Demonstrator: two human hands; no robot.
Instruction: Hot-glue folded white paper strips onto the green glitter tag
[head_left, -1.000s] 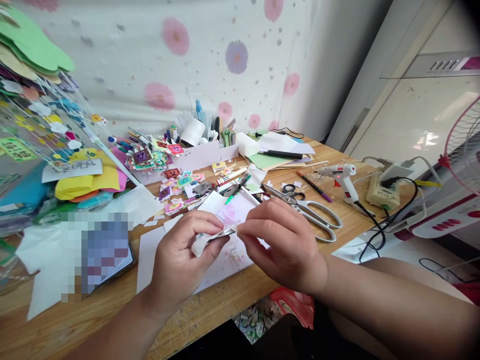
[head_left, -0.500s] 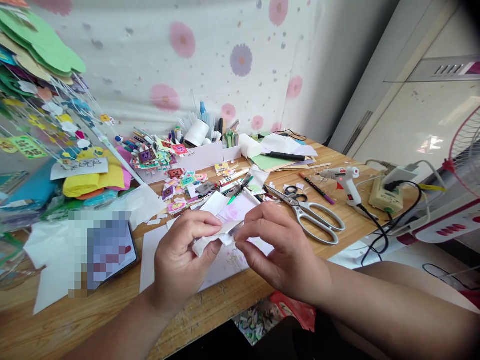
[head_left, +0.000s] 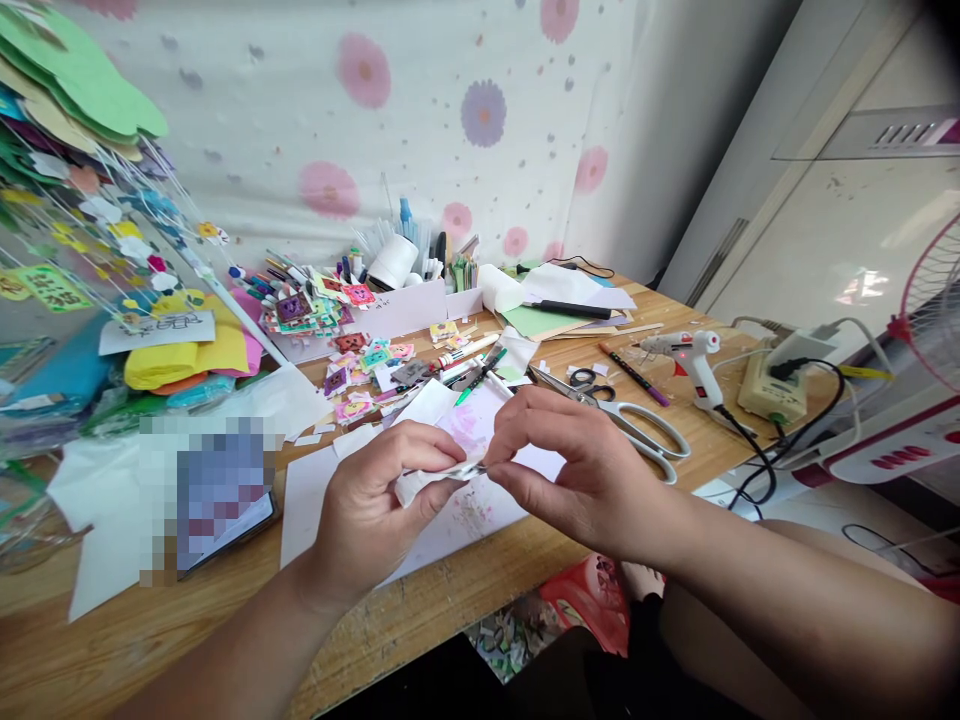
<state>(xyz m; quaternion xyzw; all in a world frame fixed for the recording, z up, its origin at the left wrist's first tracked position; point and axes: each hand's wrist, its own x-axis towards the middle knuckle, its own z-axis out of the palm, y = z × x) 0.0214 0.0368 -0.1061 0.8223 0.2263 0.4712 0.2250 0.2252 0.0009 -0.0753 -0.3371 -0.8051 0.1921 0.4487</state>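
Observation:
My left hand (head_left: pixel 371 505) pinches a small folded white piece of paper (head_left: pixel 418 484) between thumb and fingers, above the desk's near part. At the paper's right end, my right hand (head_left: pixel 577 465) is closed in a pinch; a tiny dark bit shows by its fingertips, too small to name. Beneath both hands lies a white sheet (head_left: pixel 315 490) with pink and brownish stains. Large scissors (head_left: pixel 637 430) with grey handles rest just beyond my right hand, partly hidden by it. A green marker (head_left: pixel 474 385) lies behind the hands.
A phone (head_left: pixel 225 510), partly blurred out, lies at left on white paper. Coloured paper cutouts (head_left: pixel 375 355) and pens crowd the back. At right stand a white glue gun (head_left: pixel 694 365) and a power strip (head_left: pixel 772 385) with cables. A red bag (head_left: pixel 589 600) is below the desk edge.
My right fingertips have closed in on the right end of the folded paper. The paper is now tilted flatter, and my left hand has shifted slightly right.

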